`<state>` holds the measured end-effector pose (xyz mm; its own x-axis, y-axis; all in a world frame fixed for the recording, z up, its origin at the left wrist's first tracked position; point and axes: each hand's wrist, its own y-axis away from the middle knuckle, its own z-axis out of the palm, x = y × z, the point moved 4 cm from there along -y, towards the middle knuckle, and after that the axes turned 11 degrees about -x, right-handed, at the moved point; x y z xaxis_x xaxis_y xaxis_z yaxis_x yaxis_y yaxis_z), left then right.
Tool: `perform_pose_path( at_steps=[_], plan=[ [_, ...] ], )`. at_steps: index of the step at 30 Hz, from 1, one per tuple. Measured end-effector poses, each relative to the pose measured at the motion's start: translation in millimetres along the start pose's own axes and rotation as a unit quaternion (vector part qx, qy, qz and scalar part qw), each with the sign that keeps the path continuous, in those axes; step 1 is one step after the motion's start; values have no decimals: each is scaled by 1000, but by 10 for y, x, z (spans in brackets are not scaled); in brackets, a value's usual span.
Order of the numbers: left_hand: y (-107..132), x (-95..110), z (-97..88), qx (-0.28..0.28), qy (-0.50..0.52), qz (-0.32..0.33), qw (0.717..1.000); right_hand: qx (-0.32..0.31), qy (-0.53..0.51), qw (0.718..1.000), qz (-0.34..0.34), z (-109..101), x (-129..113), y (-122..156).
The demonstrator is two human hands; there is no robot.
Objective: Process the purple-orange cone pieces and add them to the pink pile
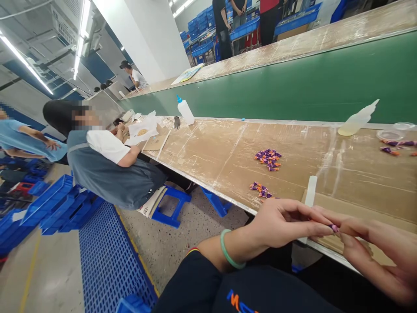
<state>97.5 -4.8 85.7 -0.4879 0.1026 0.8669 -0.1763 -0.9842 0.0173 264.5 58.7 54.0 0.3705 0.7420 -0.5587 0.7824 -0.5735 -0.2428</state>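
1. Head view: a small purple-and-pink piece (pixel 334 228) sits in the lower right of the frame, held up between the two hands at the near edge of the surface (pixel 211 148).
2. The left hand (pixel 282 221) comes in from the lower middle; its thumb and index finger are together, pinched on the piece's left side.
3. The right hand (pixel 381 248) enters from the right edge; its fingertips meet the piece from the right. How firmly its thumb and finger close there, I cannot tell.
4. The key relation: the piece lies directly between the two sets of fingertips, to the right of the left fingers and to the left of the right ones, so neither hand is clearly nearer. Its long axis seems to run across the frame from one hand to the other, but so little shows that this is a judgement.
5. Under and behind the hands lies a cardboard sheet (pixel 352 209), with a white strip (pixel 311 191) standing out at its left edge.
6. A small pile of purple-and-orange pieces (pixel 260 190) lies just above the left hand, with a larger pile (pixel 268 157) farther up the frame; the left hand is nearer to both.
7. Toward the upper right stand a clear tapered bottle (pixel 356 121) and, near it, a round clear dish (pixel 389 134) with more pieces (pixel 389 151) just below.
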Motion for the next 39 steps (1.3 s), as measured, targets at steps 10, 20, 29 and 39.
perform_pose_path(
  at_steps=[10,20,29,39],
  plan=[
    [-18,41,3,30,-17,-26,999,5,46,997,-55,6,-63,-25],
    [13,-104,-251,62,-90,-28,994,-1,-24,998,-52,-225,-380,-236],
    [278,187,-1329,191,-464,-38,864,103,-52,976,182,-660,113,185],
    [-244,206,-1417,96,-627,-65,770,141,-114,940,288,-592,362,521]
  ],
)
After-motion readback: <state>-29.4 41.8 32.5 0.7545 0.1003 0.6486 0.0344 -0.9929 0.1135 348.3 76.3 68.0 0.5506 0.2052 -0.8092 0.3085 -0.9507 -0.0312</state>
